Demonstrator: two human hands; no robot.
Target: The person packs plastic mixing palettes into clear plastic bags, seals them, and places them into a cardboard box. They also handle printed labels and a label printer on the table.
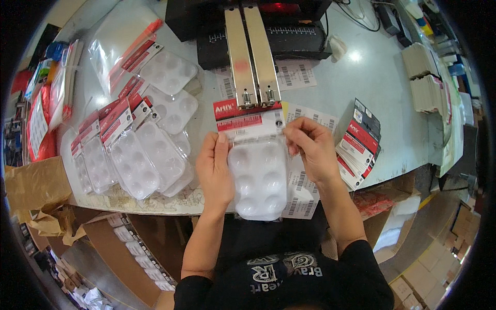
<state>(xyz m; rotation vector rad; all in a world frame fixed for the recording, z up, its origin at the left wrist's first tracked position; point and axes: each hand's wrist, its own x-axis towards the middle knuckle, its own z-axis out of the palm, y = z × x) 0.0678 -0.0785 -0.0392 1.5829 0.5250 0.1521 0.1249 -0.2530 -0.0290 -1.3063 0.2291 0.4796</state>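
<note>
A white plastic paint palette (257, 178) in a clear bag lies in front of me, its wells facing up. A red and white header card (245, 124) covers the bag's top edge. The card's upper edge sits beneath the two metal arms of a black stapling machine (253, 57). My left hand (214, 165) is closed on the left side of the bag, thumb on top by the card's lower corner. At the card's right end, my right hand (310, 147) pinches the edge between thumb and bent fingers. Its lower fingers are partly hidden.
Several bagged palettes with header cards (150, 155) are piled at the left, near clear bags (121, 41). A fanned stack of header cards (359, 147) lies at the right. Barcode sheets (302, 191) rest under the work. Cardboard boxes (116, 258) stand below the table's front edge.
</note>
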